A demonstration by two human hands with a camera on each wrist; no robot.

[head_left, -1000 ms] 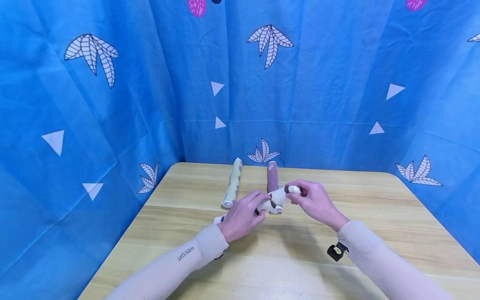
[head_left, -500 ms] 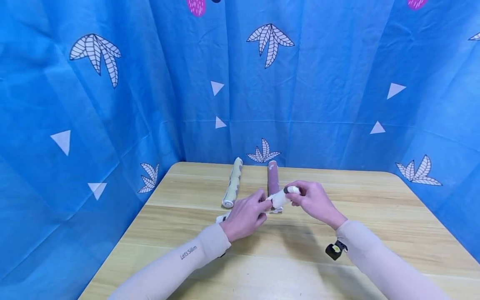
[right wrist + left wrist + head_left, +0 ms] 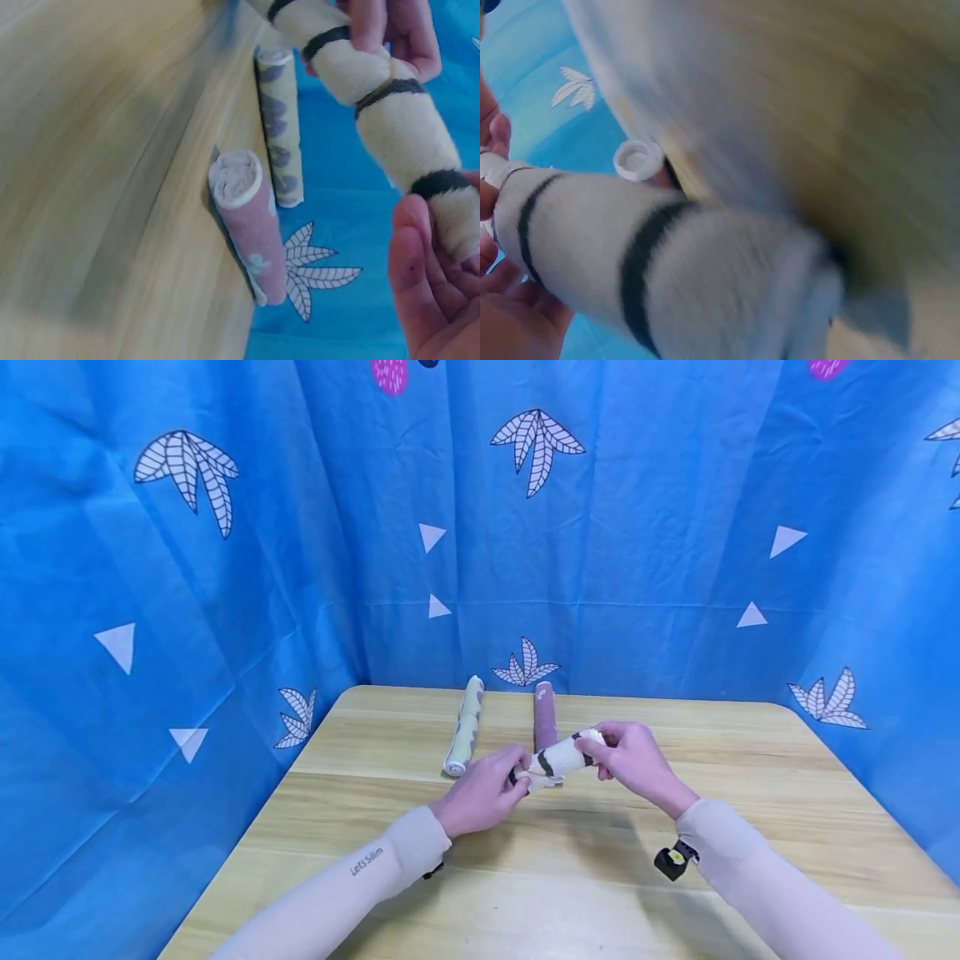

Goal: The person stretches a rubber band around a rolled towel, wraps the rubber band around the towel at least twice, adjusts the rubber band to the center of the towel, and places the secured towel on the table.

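A rolled white towel with black stripes (image 3: 568, 757) is held slantwise above the table between both hands. My left hand (image 3: 483, 789) grips it left of its middle. My right hand (image 3: 636, 766) holds the roll near its right end, thumb on the near side. In the right wrist view, a thin tan band (image 3: 392, 69) crosses the towel (image 3: 409, 135) where it narrows. The left wrist view shows the towel's left part (image 3: 592, 232) up close and blurred; in the head view my left hand hides that part.
Beyond my hands, a rolled pale green towel (image 3: 467, 727) and a rolled pink towel (image 3: 545, 714) lie on the wooden table (image 3: 570, 893). The towel in my hands partly covers the pink one. A blue patterned curtain (image 3: 645, 568) stands behind the table's far edge.
My left hand has slid slightly left along the towel, uncovering more of its middle. The right hand has shifted its hold a little. The towel's left end has gone from sight in the head view.
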